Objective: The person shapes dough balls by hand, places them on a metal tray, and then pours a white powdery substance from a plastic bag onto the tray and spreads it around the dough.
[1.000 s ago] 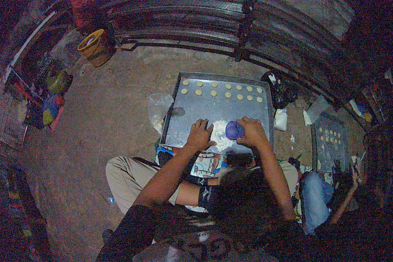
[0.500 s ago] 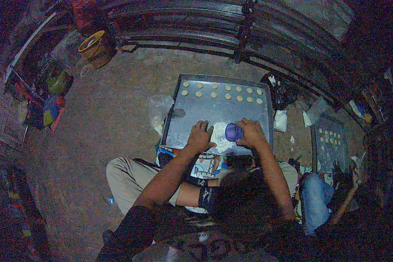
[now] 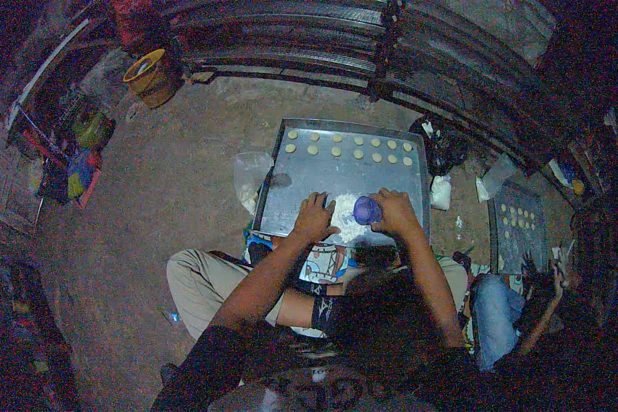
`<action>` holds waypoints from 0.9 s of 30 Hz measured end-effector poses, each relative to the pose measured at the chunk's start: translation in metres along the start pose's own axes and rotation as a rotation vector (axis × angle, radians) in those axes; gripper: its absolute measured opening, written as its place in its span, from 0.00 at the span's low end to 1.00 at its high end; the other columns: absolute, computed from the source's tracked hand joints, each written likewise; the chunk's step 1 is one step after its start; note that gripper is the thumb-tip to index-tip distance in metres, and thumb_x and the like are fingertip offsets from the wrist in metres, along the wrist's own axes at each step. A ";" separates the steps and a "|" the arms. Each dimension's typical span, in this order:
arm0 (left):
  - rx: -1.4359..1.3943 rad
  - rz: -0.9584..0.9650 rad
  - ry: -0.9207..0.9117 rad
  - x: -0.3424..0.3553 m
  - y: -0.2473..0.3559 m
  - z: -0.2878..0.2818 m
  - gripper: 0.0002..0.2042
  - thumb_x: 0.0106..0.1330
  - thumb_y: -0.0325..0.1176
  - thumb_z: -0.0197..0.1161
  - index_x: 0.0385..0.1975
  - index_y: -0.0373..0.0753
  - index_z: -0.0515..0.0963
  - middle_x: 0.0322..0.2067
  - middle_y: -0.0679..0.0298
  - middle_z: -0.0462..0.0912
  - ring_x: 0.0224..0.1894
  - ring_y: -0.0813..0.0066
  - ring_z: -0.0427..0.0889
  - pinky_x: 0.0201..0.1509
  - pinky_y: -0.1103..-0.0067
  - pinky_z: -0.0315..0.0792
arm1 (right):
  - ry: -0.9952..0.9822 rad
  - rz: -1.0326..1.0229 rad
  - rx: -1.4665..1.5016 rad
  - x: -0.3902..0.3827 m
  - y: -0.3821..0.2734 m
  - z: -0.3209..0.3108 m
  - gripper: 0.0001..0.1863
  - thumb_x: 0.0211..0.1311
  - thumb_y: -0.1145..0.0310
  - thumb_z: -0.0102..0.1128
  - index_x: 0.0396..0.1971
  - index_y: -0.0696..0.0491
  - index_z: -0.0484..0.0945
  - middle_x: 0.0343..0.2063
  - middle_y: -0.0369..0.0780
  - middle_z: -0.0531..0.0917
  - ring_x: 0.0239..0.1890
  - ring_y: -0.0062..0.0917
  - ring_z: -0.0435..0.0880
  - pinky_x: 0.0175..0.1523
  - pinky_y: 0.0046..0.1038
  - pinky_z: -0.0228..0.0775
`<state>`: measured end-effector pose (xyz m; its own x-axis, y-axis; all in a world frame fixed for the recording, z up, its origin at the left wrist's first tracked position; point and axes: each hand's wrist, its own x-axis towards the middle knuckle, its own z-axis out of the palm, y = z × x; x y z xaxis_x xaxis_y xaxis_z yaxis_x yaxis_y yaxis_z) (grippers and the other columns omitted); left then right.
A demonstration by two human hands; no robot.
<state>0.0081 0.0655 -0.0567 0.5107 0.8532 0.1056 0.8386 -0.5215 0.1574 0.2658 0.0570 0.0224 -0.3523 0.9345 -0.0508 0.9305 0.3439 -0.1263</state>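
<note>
Right grip (image 3: 395,211): closed round a purple cup (image 3: 367,210), fingers on its right side. Cup sits left of that hand, over the right edge of a white powder heap (image 3: 349,229). Can't tell if cup touches powder or tray.

Left grip (image 3: 314,216): fingers and thumb apart, thumb tip at powder's left edge. Cup is to its right, across the heap, not touching it. Powder lies between the two hands, at the near side of a metal tray (image 3: 316,172).

Far side of same tray: two rows of pale dough rounds (image 3: 358,141), seven per row, well apart from both hands and cup.

Around it: clear plastic bag (image 3: 248,173) just beside tray's left edge, white bag (image 3: 441,192) just beside the right. Further right, second metal tray (image 3: 522,240) with more pale rounds, co-worker's jeans leg (image 3: 496,316) near it. Yellow bucket (image 3: 151,82) up left on the floor (image 3: 151,158).
</note>
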 end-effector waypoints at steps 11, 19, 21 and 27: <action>-0.007 0.005 0.036 -0.001 -0.001 0.002 0.41 0.50 0.57 0.72 0.62 0.39 0.72 0.63 0.46 0.67 0.68 0.44 0.61 0.66 0.54 0.61 | -0.037 0.018 -0.021 0.000 -0.003 -0.004 0.45 0.35 0.57 0.82 0.60 0.43 0.73 0.54 0.42 0.78 0.55 0.43 0.79 0.62 0.53 0.65; -0.058 0.011 -0.001 0.001 -0.005 0.003 0.41 0.52 0.57 0.72 0.64 0.40 0.70 0.66 0.44 0.64 0.68 0.39 0.59 0.67 0.51 0.60 | 0.013 0.012 -0.033 0.000 -0.003 -0.002 0.45 0.30 0.56 0.83 0.57 0.46 0.76 0.52 0.42 0.79 0.55 0.43 0.79 0.61 0.46 0.66; -0.007 0.031 0.048 0.000 -0.003 0.003 0.41 0.52 0.58 0.71 0.63 0.39 0.72 0.64 0.46 0.67 0.66 0.44 0.62 0.64 0.54 0.63 | 0.015 0.009 -0.030 -0.001 -0.001 -0.001 0.45 0.30 0.56 0.83 0.57 0.46 0.76 0.53 0.42 0.79 0.55 0.43 0.79 0.61 0.46 0.66; 0.005 0.019 0.042 0.000 -0.004 0.008 0.42 0.50 0.57 0.73 0.63 0.39 0.71 0.64 0.46 0.66 0.67 0.43 0.61 0.65 0.53 0.63 | 0.027 -0.003 -0.040 0.000 0.000 0.001 0.45 0.30 0.56 0.82 0.57 0.47 0.77 0.54 0.42 0.79 0.56 0.44 0.78 0.62 0.46 0.65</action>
<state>0.0064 0.0676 -0.0655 0.5180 0.8421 0.1501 0.8300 -0.5372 0.1498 0.2659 0.0564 0.0211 -0.3525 0.9355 -0.0240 0.9330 0.3493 -0.0866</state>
